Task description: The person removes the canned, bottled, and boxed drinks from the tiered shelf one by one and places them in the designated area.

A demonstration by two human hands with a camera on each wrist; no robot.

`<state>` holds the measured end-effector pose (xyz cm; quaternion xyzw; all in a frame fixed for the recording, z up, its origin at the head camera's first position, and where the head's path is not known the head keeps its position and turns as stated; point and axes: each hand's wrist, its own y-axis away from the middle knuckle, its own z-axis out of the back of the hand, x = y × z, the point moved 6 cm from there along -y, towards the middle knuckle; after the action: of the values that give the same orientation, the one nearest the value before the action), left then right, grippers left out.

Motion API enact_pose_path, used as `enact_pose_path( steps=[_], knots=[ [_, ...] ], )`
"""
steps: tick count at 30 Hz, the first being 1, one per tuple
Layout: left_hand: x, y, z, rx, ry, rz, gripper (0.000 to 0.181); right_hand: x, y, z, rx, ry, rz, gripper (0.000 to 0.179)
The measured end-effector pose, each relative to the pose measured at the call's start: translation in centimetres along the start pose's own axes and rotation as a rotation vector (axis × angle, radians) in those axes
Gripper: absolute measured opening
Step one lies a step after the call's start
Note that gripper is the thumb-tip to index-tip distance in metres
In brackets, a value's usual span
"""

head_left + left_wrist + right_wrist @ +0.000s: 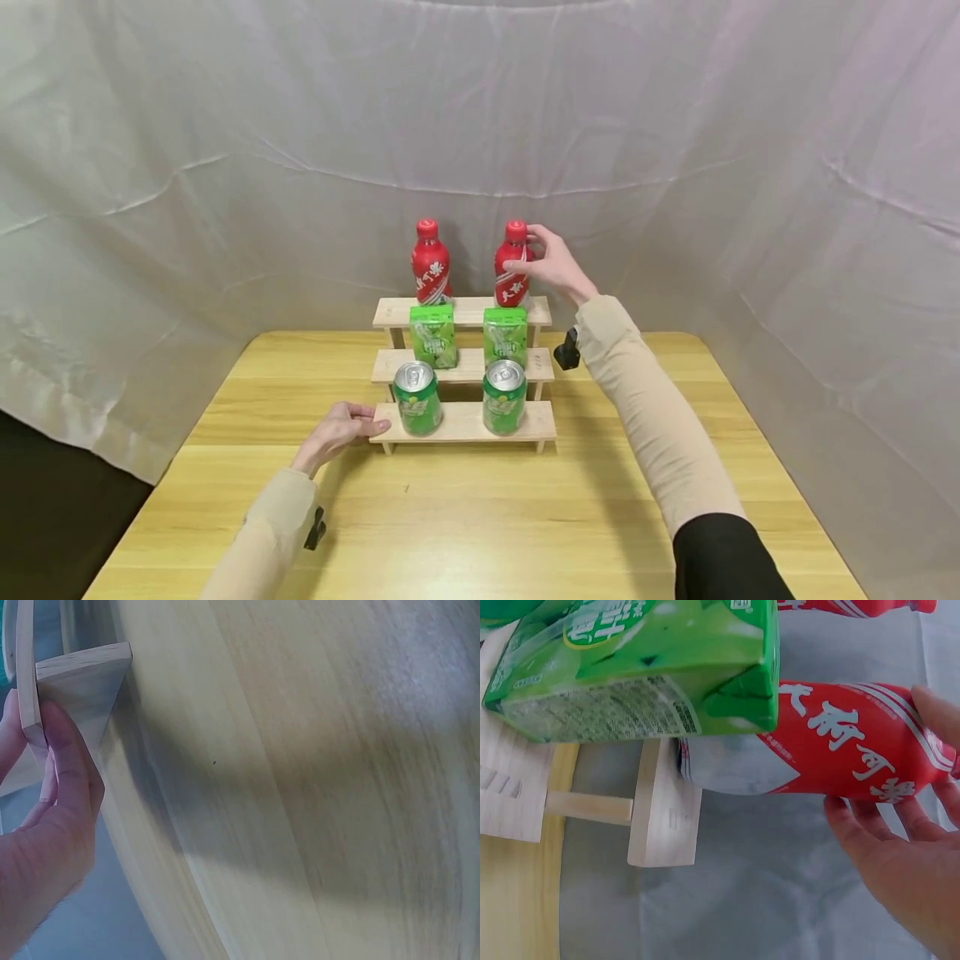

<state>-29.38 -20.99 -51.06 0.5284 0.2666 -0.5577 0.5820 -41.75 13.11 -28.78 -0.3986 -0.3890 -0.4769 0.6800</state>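
On the top tier of a three-tier wooden stand (461,421), the right-hand red bottle (510,279) stands upright. My right hand (553,262) grips its upper part from the right, thumb in front and fingers behind. In the right wrist view the red bottle (840,746) has white lettering, and its base is at the top board. My left hand (341,429) pinches the left end of the lowest board, thumb on top; the left wrist view shows fingers (71,765) under the board (28,682).
A second red bottle (431,265) stands at the top left. Two green drink cartons, left (433,337) and right (505,337), occupy the middle tier. Two green cans, left (418,404) and right (504,404), are on the lowest. A grey curtain (480,108) hangs behind the wooden table (480,517).
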Motion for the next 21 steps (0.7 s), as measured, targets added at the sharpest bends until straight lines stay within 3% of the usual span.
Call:
enact_pose_path(
  steps=[8,21],
  knots=[
    [0.01,-0.05,-0.35,0.026,0.009,-0.020,0.059,-0.17,0.39,-0.12,-0.032,-0.005,0.001,0.059],
    [0.13,-0.04,-0.39,0.022,0.012,-0.017,0.055,-0.36,0.54,-0.36,-0.060,0.122,0.052,0.064]
  ],
)
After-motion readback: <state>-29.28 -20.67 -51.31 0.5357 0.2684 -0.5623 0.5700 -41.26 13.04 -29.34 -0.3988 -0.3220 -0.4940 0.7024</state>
